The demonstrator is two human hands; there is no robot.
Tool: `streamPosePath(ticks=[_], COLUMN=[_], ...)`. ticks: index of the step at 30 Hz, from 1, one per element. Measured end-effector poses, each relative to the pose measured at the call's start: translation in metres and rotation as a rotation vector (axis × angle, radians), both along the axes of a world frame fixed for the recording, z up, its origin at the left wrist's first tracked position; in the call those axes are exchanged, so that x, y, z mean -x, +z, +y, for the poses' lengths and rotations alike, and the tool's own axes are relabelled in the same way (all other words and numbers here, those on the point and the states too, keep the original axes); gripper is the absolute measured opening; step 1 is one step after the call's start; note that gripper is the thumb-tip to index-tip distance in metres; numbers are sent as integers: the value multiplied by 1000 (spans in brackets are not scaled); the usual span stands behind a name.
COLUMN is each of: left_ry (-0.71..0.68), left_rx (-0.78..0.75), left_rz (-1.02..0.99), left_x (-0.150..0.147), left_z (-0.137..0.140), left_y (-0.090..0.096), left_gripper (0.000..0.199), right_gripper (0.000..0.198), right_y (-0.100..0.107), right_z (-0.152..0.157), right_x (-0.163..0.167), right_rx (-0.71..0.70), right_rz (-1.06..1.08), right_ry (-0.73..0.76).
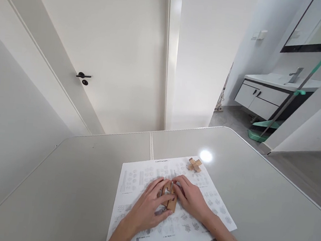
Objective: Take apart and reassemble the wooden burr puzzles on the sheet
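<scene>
Both hands are at a small group of notched wooden puzzle pieces (172, 205) over a printed sheet (205, 225). My left hand (150, 202) is curled around the pieces from the left, its fingers reaching across their front. From the right, my right hand (189, 196) presses its thumb and fingertips to the far end of the pieces. Fingers hide part of the wood, so how the pieces fit together cannot be fully made out. A cross-shaped wooden puzzle (195, 164) lies on the sheet's far right corner, apart from both hands.
The sheet lies on a grey folding table (85, 189) with a seam through its middle. Beyond the far edge stands a closed white door (121, 56). To the right are a washbasin cabinet (262, 96) and a green dustpan (257, 136) on the floor.
</scene>
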State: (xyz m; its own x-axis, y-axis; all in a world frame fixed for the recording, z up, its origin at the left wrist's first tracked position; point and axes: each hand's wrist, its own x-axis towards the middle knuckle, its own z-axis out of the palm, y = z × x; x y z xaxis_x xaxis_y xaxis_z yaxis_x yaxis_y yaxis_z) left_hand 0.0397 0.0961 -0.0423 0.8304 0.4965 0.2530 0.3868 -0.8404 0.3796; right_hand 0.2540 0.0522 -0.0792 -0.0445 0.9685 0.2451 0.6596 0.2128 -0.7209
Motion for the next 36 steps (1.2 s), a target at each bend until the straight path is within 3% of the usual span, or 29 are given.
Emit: streamPosePath(ticks=[12, 26, 36], left_ry=[119, 232, 371], left_rx=[27, -133, -92], left_rz=[-62, -4, -98], left_x=[-1, 23, 23], left_z=[3, 34, 39], left_y=[-9, -23, -38], left_gripper=[25, 51, 14], right_gripper=[24, 30, 32], right_y=[-1, -5, -9], right_z=[0, 5, 6], right_x=[-1, -14, -14], right_rx=[-18, 1, 19], right_rz=[31, 9, 21], right_ry=[-33, -162, -150])
